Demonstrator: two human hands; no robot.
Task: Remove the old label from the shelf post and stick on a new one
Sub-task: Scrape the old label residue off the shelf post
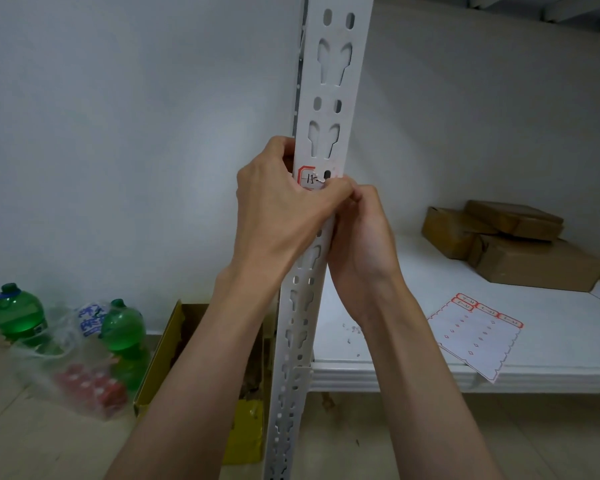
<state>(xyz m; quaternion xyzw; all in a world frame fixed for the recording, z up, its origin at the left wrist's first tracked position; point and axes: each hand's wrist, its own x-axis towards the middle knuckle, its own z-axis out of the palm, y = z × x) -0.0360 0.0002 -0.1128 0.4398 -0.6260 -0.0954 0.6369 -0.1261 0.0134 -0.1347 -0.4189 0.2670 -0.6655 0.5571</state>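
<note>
Old label [309, 178]: on the shelf post [329, 109], partly torn; red border and handwriting remain.
Left hand [281, 209]: wraps the post, thumb beside the label, apparently steadying it.
Right hand [361, 230]: fingertips pinch the torn label edge to peel.
Label sheet [478, 337]: overhangs the shelf [551, 306] front edge, within reach.

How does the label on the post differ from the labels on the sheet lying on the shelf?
The label on the post is partly torn and stuck upright on the shelf post; the labels on the sheet look whole and lie flat. The post label is half covered by the left hand; nothing touches the sheet labels. Both have red borders and dark handwriting.
</note>
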